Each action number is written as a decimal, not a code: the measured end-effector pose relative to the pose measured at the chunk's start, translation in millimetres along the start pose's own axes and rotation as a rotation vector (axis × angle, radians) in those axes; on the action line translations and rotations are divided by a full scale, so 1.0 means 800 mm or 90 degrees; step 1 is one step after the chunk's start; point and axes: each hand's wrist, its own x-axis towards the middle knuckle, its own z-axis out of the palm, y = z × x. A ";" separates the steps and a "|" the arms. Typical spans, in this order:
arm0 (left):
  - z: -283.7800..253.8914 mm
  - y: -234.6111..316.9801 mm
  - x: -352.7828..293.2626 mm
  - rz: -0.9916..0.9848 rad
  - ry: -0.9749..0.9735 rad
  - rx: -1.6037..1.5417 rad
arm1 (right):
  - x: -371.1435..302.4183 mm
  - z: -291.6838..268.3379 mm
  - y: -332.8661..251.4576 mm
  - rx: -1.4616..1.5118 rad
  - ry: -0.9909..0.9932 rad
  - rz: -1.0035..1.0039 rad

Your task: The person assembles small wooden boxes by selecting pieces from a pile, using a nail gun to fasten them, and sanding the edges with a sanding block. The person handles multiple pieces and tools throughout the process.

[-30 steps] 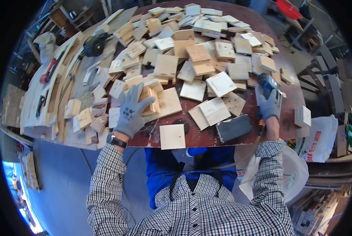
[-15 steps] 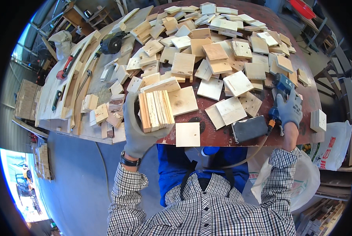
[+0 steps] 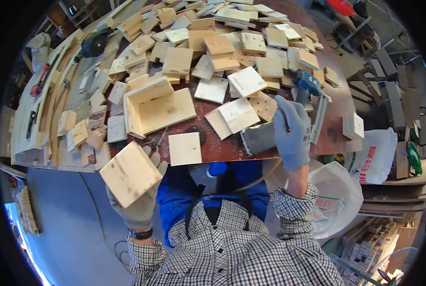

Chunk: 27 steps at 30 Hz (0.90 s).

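My gloved left hand (image 3: 139, 205) is closed round a stack of square wooden boards (image 3: 131, 174), held in front of the table's near edge with one flat face showing. My gloved right hand (image 3: 293, 136) is over the table beside a blue nail gun (image 3: 308, 82), off its grip, with fingers stretched forward. A thin brown streak shows between its thumb and fingers; I cannot tell what it is. Behind the stack sits a partly built wooden box (image 3: 167, 112): a base with upright boards along its back and left. A single square board (image 3: 185, 148) lies at the near edge.
Loose wooden boards (image 3: 222, 45) are heaped over the dark red table (image 3: 334, 138). A dark grey block (image 3: 260, 138) lies beside my right hand. Long planks and hand tools run along the left. White plastic bags (image 3: 337, 200) hang at the right edge.
My right hand has left the nail gun and moved left. My left hand has lowered toward me and turned the stack, uncovering the partly built box. The whole view has shifted.
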 end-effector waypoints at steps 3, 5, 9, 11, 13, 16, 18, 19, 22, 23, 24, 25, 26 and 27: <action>-0.020 0.001 -0.023 -0.056 -0.003 0.011 | -0.014 -0.023 0.008 -0.079 -0.232 -0.043; -0.015 0.000 -0.024 -0.081 -0.054 -0.093 | -0.029 -0.023 0.016 -0.099 -0.341 -0.146; -0.012 -0.006 -0.018 -0.051 -0.004 -0.140 | -0.036 -0.011 0.040 -0.187 -0.471 -0.251; -0.005 -0.008 -0.011 -0.049 -0.033 -0.206 | -0.028 -0.005 0.051 -0.202 -0.500 -0.268; 0.002 -0.010 -0.004 -0.056 -0.067 -0.236 | -0.020 -0.003 0.064 -0.187 -0.498 -0.316; 0.010 -0.011 0.002 -0.079 -0.105 -0.228 | -0.010 -0.016 0.054 -0.171 -0.494 -0.390; 0.016 -0.011 0.003 -0.066 -0.051 -0.149 | -0.012 -0.034 0.033 -0.024 -0.453 -0.260; 0.017 -0.017 0.003 -0.073 -0.018 -0.115 | -0.021 -0.043 0.027 0.043 -0.437 -0.181; 0.027 -0.035 0.017 -0.091 0.010 -0.041 | -0.067 -0.057 -0.022 0.578 -0.267 0.133; 0.030 -0.041 0.018 -0.091 0.015 -0.022 | -0.083 -0.050 -0.042 0.693 -0.227 0.231; 0.034 -0.052 0.026 -0.121 0.018 -0.069 | -0.096 -0.040 -0.063 0.763 -0.187 0.277; 0.039 -0.063 0.032 -0.149 0.010 -0.076 | -0.101 -0.028 -0.085 0.800 -0.176 0.286; 0.042 -0.072 0.035 -0.171 0.004 -0.083 | -0.103 -0.014 -0.103 0.804 -0.191 0.257; 0.043 -0.080 0.037 -0.191 0.000 -0.089 | -0.100 0.001 -0.116 0.786 -0.216 0.200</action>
